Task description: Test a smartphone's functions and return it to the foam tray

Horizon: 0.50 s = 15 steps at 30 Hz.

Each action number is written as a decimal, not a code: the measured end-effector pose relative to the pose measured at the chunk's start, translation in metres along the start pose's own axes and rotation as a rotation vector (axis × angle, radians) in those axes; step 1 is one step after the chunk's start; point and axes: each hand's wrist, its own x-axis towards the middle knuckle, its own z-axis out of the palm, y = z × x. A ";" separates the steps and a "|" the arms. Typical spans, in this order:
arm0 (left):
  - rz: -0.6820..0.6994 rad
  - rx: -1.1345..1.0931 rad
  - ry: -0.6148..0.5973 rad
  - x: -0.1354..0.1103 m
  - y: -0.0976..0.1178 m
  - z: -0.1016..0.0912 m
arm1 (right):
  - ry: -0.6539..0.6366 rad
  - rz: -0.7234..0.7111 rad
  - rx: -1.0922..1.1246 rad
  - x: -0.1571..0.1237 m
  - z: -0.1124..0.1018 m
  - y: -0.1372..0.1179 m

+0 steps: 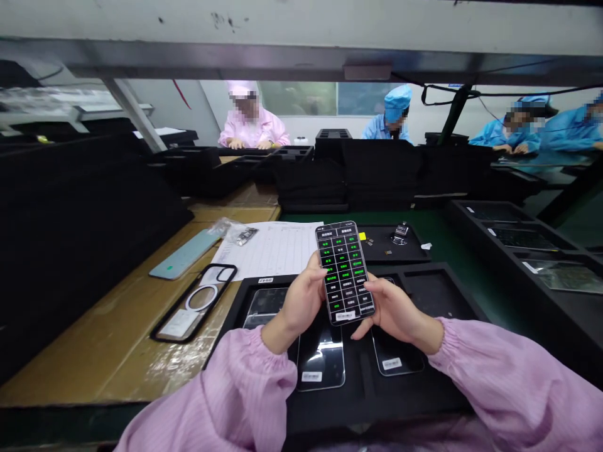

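Between my two hands a smartphone [343, 273] is held up, its lit screen showing a grid of cells with white and green text. My left hand [304, 295] wraps the phone's left edge, thumb at the screen's side. From the right, my right hand [396, 307] grips the other edge with its thumb near the screen. Below lies a black foam tray [365, 383] with compartments. Inside it rest a dark phone [321, 358] with a white label, another labelled phone [399, 358] partly under my right hand, and a third phone [264, 304] at the left.
Left on brown cardboard lie a clear phone case [195, 304] with black rim and a pale blue phone [186, 253]. Behind are a paper sheet [277, 248], a plastic bag [235, 231] and a small-parts tray [391, 251]. Another tray [522, 245] stands right. Co-workers sit beyond black boxes.
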 end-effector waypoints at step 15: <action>-0.050 0.058 -0.143 -0.005 0.001 -0.001 | 0.006 -0.064 -0.004 -0.003 -0.002 -0.001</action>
